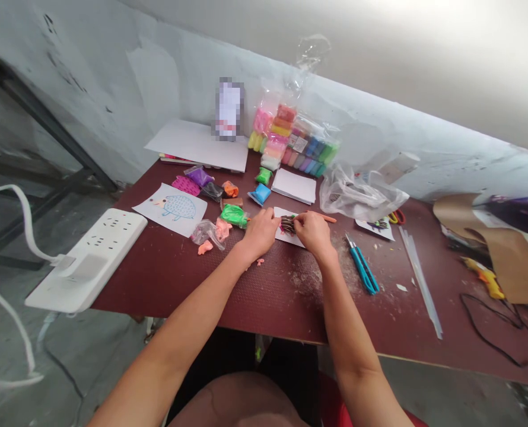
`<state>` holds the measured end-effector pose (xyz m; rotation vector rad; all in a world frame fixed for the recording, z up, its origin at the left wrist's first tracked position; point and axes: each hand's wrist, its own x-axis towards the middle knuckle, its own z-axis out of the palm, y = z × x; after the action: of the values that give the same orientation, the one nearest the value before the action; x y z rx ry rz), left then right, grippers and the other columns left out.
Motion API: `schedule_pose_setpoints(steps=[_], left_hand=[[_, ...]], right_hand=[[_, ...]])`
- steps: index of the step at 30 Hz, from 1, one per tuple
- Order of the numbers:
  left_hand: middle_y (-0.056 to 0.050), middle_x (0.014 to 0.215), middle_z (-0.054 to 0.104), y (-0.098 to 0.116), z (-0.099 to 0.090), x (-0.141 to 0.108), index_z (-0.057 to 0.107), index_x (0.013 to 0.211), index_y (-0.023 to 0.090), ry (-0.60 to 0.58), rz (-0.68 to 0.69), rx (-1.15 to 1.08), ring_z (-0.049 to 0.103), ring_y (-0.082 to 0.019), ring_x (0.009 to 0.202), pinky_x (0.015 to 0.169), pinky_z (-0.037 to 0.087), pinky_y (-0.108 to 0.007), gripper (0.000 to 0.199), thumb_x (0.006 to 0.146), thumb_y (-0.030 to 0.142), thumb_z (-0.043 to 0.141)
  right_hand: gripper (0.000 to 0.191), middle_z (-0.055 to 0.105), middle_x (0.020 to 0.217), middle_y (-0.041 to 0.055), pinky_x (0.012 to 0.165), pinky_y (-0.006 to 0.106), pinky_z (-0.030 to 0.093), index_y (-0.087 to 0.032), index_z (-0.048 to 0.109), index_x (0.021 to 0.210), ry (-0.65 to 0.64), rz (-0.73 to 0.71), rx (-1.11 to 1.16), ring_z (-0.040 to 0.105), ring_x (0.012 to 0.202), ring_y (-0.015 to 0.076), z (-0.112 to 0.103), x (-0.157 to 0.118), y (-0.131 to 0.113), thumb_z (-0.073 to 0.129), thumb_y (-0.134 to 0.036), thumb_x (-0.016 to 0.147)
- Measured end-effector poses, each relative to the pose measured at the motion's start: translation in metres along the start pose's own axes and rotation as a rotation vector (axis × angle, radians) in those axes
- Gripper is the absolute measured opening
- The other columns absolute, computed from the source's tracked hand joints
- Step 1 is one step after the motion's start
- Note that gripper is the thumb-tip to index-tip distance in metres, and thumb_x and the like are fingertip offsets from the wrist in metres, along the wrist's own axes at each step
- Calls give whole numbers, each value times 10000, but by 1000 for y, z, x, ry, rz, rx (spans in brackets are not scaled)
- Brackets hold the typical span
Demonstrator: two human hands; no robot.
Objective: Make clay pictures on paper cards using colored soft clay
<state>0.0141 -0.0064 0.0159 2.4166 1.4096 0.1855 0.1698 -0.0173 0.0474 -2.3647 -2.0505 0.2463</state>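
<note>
The left hand (263,230) and right hand (312,231) are flanking a small white paper card (291,239), lying between them on the dark red tabletop (255,296). Both hands' fingers are curling inward; their grip cannot be told. Uneven finger pressure could be shifting the card, smearing its dark striped shape (288,225).

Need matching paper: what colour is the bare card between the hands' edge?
White; the card shows in the head view.
</note>
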Motion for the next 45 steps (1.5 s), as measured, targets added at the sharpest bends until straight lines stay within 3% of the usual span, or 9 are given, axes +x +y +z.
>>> schedule_pose_setpoints(steps=[12, 27, 36, 41, 45], left_hand=[[-172, 1332, 628, 1, 0, 0, 705, 1328, 133, -15, -2, 21, 590, -292, 1239, 968, 512, -375, 433, 1101, 166, 338], [-167, 1322, 629, -1, 3, 2, 709, 1308, 134, 0, 2, 15, 588, -290, 1220, 967, 502, -376, 418, 1099, 166, 348], [-163, 1320, 628, -1, 5, 2, 715, 1299, 144, 4, 0, 7, 589, -286, 1216, 964, 501, -371, 413, 1101, 178, 354], [-168, 1319, 630, -1, 3, 2, 725, 1276, 139, 3, 1, 3, 588, -283, 1195, 957, 507, -373, 413, 1090, 157, 356], [-163, 1320, 631, -1, 3, 1, 723, 1284, 143, -1, 4, 23, 592, -281, 1203, 952, 510, -367, 419, 1092, 162, 351]], right_hand=[[320, 829, 1089, 113, 826, 299, 484, -187, 843, 1098, 20, 12, 145, 744, 1036, 261, 4, 4, 5, 544, -221, 988], [294, 827, 978, 108, 810, 301, 496, -194, 849, 993, 73, -36, 200, 744, 937, 253, 13, 7, 11, 558, -226, 960], [224, 815, 936, 77, 810, 322, 491, -198, 806, 1033, 221, 5, 342, 728, 896, 243, 14, 6, 18, 639, -241, 890], [140, 795, 846, 65, 731, 300, 445, -202, 764, 824, 257, 29, 400, 687, 787, 213, 6, 4, 21, 682, -299, 881], [159, 806, 887, 66, 793, 308, 464, -210, 801, 885, 233, 44, 380, 700, 826, 218, 5, 2, 19, 661, -285, 903]])
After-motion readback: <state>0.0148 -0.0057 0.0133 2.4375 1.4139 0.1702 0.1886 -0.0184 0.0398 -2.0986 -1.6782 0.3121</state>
